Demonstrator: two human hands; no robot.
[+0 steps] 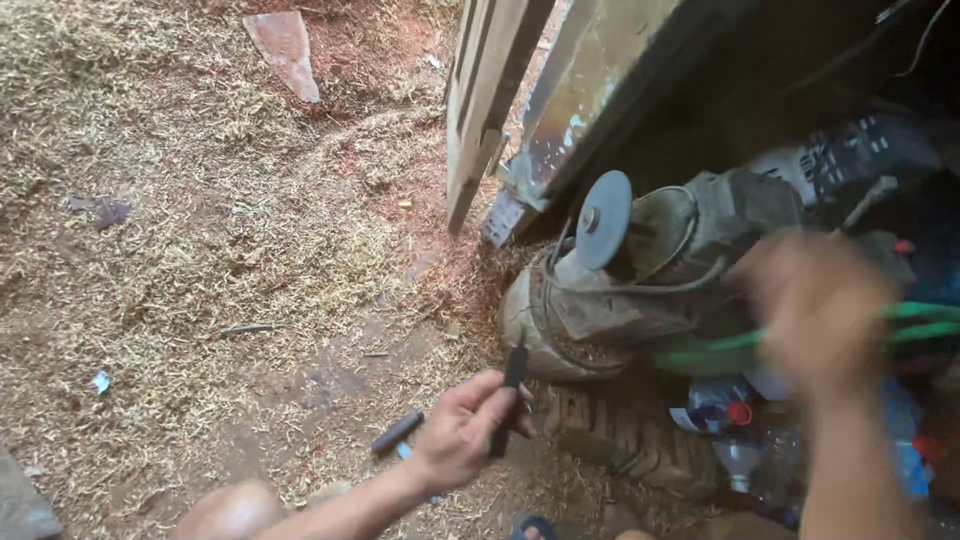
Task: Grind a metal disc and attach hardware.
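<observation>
Flat dark bar (508,397) in left hand (462,432); right hand (818,305) perhaps gripping green hose (905,325).

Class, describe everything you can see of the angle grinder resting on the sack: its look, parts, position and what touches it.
The angle grinder is a dusty grey power tool lying on its side on a worn, dirt-coloured sack. Its round grey disc faces the camera, with a small central hub, and a curved metal guard sits behind it. The bulky body runs right into shadow, where a darker ribbed housing shows. A thin cord loops across the sack below it. Neither hand touches it; the blurred right hand is nearest.
</observation>
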